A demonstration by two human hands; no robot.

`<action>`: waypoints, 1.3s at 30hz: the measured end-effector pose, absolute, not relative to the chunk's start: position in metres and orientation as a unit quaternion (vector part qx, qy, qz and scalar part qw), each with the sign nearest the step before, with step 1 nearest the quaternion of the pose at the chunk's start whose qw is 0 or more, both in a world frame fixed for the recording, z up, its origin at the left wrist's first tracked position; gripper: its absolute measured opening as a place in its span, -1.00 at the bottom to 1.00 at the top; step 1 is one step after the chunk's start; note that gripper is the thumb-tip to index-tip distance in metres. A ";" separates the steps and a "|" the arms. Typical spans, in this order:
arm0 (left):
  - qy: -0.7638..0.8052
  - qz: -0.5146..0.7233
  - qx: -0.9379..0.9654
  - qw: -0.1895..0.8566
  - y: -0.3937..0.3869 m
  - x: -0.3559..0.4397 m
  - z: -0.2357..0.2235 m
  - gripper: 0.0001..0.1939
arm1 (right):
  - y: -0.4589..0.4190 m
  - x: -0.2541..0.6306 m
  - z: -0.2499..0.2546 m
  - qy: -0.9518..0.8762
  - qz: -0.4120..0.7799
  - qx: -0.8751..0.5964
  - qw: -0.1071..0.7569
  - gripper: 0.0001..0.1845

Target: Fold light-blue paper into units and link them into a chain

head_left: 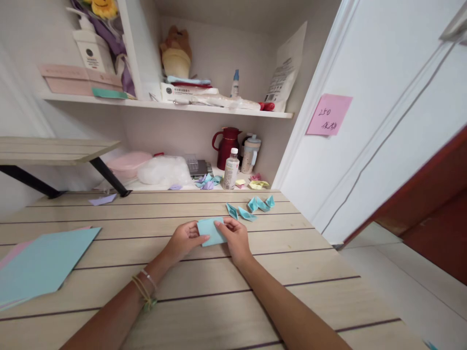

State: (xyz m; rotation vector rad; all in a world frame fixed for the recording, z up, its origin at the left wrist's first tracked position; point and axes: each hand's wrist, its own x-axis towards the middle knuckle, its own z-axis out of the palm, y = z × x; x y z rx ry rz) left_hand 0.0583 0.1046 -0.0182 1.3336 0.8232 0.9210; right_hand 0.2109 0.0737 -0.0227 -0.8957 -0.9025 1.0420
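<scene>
A small folded piece of light-blue paper (210,231) is held between my two hands, just over the wooden tabletop. My left hand (185,240) pinches its left edge, thumb on top and fingers behind. On the right side, my right hand (235,236) grips it the same way, its thumb pressed on the upper right of the paper. Beyond my right hand lie several folded blue paper boats (252,204). A stack of large blue and pink paper sheets (47,265) rests on the table at the left.
A plastic bottle (231,170), a dark red jug (228,146) and a tumbler (251,154) stand at the table's back. Folded papers (208,182) lie beside the bottle. A raised wooden stand (54,150) is at the left. A shelf (219,111) overhangs the back.
</scene>
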 end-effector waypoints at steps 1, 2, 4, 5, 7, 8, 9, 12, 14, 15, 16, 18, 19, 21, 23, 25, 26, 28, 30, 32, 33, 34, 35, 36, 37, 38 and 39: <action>0.358 0.400 0.574 0.618 0.104 0.058 -0.017 -0.70 | 0.074 0.211 -0.023 -0.392 0.469 -0.400 0.683 -0.78; 0.361 0.401 0.568 0.621 0.104 0.057 -0.016 -0.75 | 0.074 0.211 -0.023 -0.382 0.473 -0.400 0.686 -0.78; 0.367 0.406 0.555 0.626 0.103 0.057 -0.013 -0.79 | 0.075 0.212 -0.025 -0.367 0.481 -0.403 0.687 -0.76; 0.371 0.406 0.551 0.628 0.102 0.056 -0.012 -0.79 | 0.076 0.212 -0.025 -0.362 0.483 -0.406 0.686 -0.75; 0.376 0.405 0.546 0.630 0.101 0.056 -0.011 -0.78 | 0.077 0.212 -0.027 -0.356 0.488 -0.409 0.684 -0.74; 0.377 0.407 0.544 0.630 0.101 0.057 -0.010 -0.78 | 0.077 0.212 -0.027 -0.354 0.492 -0.409 0.682 -0.73; 0.376 0.412 0.541 0.629 0.101 0.057 -0.010 -0.78 | 0.077 0.212 -0.027 -0.351 0.498 -0.408 0.680 -0.73; 0.377 0.445 0.521 0.624 0.102 0.056 -0.011 -0.79 | 0.075 0.211 -0.025 -0.346 0.515 -0.404 0.672 -0.73; 0.380 0.457 0.509 0.623 0.104 0.055 -0.012 -0.78 | 0.074 0.211 -0.023 -0.349 0.518 -0.404 0.668 -0.73; 0.382 0.460 0.505 0.623 0.105 0.054 -0.013 -0.78 | 0.074 0.211 -0.023 -0.353 0.518 -0.404 0.666 -0.74; 0.382 0.461 0.503 0.623 0.106 0.054 -0.014 -0.79 | 0.074 0.211 -0.023 -0.357 0.518 -0.404 0.664 -0.74; 0.380 0.465 0.506 0.620 0.106 0.053 -0.014 -0.79 | 0.074 0.211 -0.023 -0.362 0.517 -0.404 0.662 -0.74; 0.379 0.462 0.512 0.618 0.105 0.053 -0.014 -0.79 | 0.074 0.211 -0.023 -0.361 0.516 -0.403 0.664 -0.74; 0.370 0.437 0.541 0.616 0.104 0.054 -0.014 -0.79 | 0.075 0.212 -0.024 -0.352 0.513 -0.403 0.671 -0.74; 0.359 0.394 0.585 0.611 0.102 0.056 -0.014 -0.79 | 0.076 0.212 -0.025 -0.345 0.506 -0.404 0.680 -0.74; 0.367 0.375 0.610 0.594 0.101 0.057 -0.015 -0.79 | 0.076 0.212 -0.024 -0.348 0.494 -0.402 0.688 -0.73; 0.377 0.380 0.610 0.585 0.102 0.057 -0.016 -0.78 | 0.075 0.212 -0.024 -0.355 0.489 -0.399 0.690 -0.72; 0.393 0.411 0.586 0.578 0.103 0.057 -0.017 -0.77 | 0.075 0.211 -0.021 -0.374 0.485 -0.390 0.687 -0.63; 0.394 0.448 0.553 0.582 0.105 0.057 -0.017 -0.74 | 0.073 0.209 -0.019 -0.403 0.490 -0.385 0.670 -0.51; 0.385 0.472 0.528 0.592 0.105 0.057 -0.016 -0.67 | 0.072 0.208 -0.019 -0.445 0.492 -0.391 0.638 -0.52; 0.380 0.476 0.521 0.598 0.105 0.057 -0.015 -0.63 | 0.072 0.207 -0.019 -0.467 0.487 -0.398 0.621 -0.58; 0.375 0.476 0.518 0.603 0.105 0.058 -0.014 -0.60 | 0.072 0.206 -0.020 -0.485 0.479 -0.407 0.608 -0.65; 0.373 0.474 0.517 0.608 0.104 0.059 -0.014 -0.58 | 0.072 0.206 -0.021 -0.496 0.470 -0.416 0.600 -0.71; 0.373 0.470 0.519 0.609 0.103 0.059 -0.014 -0.58 | 0.072 0.206 -0.022 -0.499 0.462 -0.424 0.599 -0.75; 0.375 0.465 0.523 0.609 0.103 0.060 -0.014 -0.59 | 0.073 0.206 -0.023 -0.494 0.455 -0.429 0.603 -0.76; 0.378 0.459 0.527 0.607 0.102 0.060 -0.014 -0.61 | 0.073 0.207 -0.024 -0.486 0.450 -0.433 0.612 -0.77; 0.383 0.454 0.532 0.604 0.102 0.061 -0.015 -0.63 | 0.074 0.207 -0.025 -0.476 0.448 -0.435 0.620 -0.77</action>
